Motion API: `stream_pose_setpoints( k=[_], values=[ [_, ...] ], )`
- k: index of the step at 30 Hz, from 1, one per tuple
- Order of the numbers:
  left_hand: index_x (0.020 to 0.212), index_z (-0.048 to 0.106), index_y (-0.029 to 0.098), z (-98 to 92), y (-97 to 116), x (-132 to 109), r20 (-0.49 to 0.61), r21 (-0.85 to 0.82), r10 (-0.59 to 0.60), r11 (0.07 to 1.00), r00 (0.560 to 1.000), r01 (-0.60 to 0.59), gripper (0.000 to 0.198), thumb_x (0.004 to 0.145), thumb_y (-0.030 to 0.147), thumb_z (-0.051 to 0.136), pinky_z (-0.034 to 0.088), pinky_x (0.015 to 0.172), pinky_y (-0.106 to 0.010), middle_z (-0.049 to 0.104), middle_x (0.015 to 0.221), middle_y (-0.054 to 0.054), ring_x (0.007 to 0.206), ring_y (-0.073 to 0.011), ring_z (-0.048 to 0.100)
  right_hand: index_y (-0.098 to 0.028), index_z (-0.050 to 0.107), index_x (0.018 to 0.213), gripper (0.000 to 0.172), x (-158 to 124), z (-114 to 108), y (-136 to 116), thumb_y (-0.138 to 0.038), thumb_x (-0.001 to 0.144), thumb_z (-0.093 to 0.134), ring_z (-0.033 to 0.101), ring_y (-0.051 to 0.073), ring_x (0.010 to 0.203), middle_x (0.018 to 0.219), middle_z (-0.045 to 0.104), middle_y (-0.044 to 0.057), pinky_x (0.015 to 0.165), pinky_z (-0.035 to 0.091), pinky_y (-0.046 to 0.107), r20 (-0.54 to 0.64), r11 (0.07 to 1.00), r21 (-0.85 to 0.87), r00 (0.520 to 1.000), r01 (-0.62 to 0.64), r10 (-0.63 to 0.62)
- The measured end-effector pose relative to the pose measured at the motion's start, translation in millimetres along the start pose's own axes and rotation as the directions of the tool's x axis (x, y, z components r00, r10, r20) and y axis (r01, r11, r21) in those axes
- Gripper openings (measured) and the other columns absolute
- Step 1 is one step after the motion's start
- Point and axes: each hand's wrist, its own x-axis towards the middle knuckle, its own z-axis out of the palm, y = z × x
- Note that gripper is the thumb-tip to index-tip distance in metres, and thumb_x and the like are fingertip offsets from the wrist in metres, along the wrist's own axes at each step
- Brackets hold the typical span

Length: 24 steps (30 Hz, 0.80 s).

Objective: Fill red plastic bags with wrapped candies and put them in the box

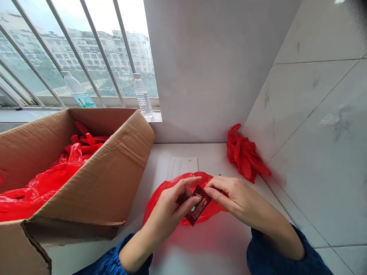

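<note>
A dark red packet with white print [198,204] stands tilted between my hands. My left hand [169,206] holds its left side, with the thumb across its face and the fingers behind it. My right hand [232,198] pinches its upper right edge between finger and thumb. Beneath both hands lies a crumpled red plastic bag [157,202], spread flat on the white table [213,152]. The packet's lower corner overlaps the bag.
A cardboard box [88,183] full of red plastic bags [54,179] fills the left side. A bundled red bag [245,152] lies against the tiled wall [315,133]. A printed white sheet [182,168] lies behind the hands. Several window bars and water bottles [142,97] stand beyond.
</note>
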Motion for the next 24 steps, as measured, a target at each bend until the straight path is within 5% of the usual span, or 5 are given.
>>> stream_pose_setpoints(
  k=[4, 9, 24],
  values=[
    [0.135, 0.057, 0.027, -0.1, 6.7, -0.8, 0.017, -0.141, -0.047, 0.989, 0.999, 0.048, 0.046, 0.091, 0.029, 0.070, 0.046, 0.061, -0.021, 0.060, 0.077, 0.005, 0.064, -0.0103, 0.057, -0.020, 0.056, 0.077, 0.031, 4.3, 4.8, 2.1, -0.033, 0.105, 0.048, 0.049, 0.012, 0.066, 0.075, 0.060, -0.004, 0.061, 0.034, 0.025, 0.022, 0.999, -0.011, 0.999, 0.035, -0.035],
    [0.136, 0.053, 0.024, -3.4, 4.1, 3.4, 0.152, -0.451, -0.150, 0.869, 0.977, 0.204, 0.061, 0.082, 0.025, 0.080, 0.054, 0.069, -0.025, 0.065, 0.093, 0.000, 0.077, -0.0139, 0.066, -0.020, 0.056, 0.076, 0.032, 0.0, -2.2, 4.9, -0.027, 0.105, 0.044, 0.050, 0.012, 0.064, 0.073, 0.058, -0.003, 0.059, 0.032, 0.026, 0.005, 0.999, -0.040, 1.000, -0.020, 0.020],
    [0.128, 0.060, 0.020, -13.6, -0.1, 7.4, 0.083, -0.532, -0.247, 0.808, 0.965, 0.253, 0.050, 0.083, 0.029, 0.081, 0.054, 0.074, -0.024, 0.074, 0.089, -0.002, 0.081, -0.0155, 0.071, -0.020, 0.045, 0.067, 0.038, -3.5, -8.3, 9.9, -0.027, 0.104, 0.042, 0.052, 0.013, 0.061, 0.068, 0.056, -0.002, 0.056, 0.032, 0.026, 0.024, 0.993, -0.102, 0.998, -0.054, 0.056]
  ],
)
